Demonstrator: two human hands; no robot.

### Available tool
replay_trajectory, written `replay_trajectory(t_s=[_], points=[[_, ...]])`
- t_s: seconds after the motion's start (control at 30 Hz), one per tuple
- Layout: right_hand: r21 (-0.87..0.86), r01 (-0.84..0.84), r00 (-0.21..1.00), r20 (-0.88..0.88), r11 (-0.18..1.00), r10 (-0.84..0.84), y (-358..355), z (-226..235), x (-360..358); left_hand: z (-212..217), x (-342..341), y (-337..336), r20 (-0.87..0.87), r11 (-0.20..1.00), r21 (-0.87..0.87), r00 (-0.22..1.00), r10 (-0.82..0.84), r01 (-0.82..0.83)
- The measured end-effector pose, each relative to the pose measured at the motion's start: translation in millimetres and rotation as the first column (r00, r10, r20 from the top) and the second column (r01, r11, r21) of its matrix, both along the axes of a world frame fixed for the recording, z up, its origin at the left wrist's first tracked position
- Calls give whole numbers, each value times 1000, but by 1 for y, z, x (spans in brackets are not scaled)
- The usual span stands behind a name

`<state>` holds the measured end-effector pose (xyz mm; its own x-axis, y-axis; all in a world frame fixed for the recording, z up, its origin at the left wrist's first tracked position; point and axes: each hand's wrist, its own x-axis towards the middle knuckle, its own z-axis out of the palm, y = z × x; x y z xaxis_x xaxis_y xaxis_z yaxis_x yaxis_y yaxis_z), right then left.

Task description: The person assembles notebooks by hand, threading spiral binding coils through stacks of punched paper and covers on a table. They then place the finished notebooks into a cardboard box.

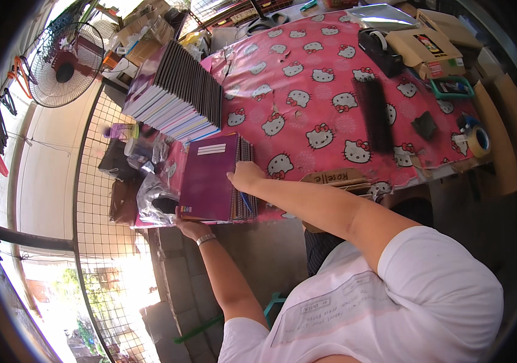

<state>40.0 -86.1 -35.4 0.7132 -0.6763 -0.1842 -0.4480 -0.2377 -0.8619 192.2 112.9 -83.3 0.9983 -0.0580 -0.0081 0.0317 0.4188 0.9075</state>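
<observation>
White shirt (343,305) is lying nearest; right hand (247,176) and left hand (193,228) are bracing purple notebooks (209,178), fingers' grip unclear; probably squaring them, next needing even pressure.

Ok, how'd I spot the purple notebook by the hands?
Find the pink tablecloth. At its near left edge, the left hand and right hand touch a pile; the purple notebook is on top. White stripes mark its cover, and its pile is shorter than the stack beyond.

Work table (292,136): pink, cat-printed cover. Wire-mesh partition (93,199): left side, next to pale panel (43,181). Caged fan (63,72): upper left. Grey floor (249,257): below table. Bright daylight: lower left
</observation>
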Motion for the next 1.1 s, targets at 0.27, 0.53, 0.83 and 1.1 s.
replay_trajectory(t_s=[0.27, 0.53, 0.83, 1.1], points=[[-133, -93, 949, 288, 987, 128, -54, 53, -38, -23, 11, -16, 242, 914, 359, 965, 103, -188], [-31, 390, 876, 322, 921, -360, -171, 14, -300, -30, 32, -2, 224, 898, 438, 972, -72, -34], [88, 780, 625, -46, 620, -780, -189, -93, -470, 40, -28, -74, 392, 271, 911, 450, -802, -310], [-232, 840, 518, 71, 491, -852, -199, -139, -479, 21, -78, -123, 102, -159, 903, 559, -823, -400]])
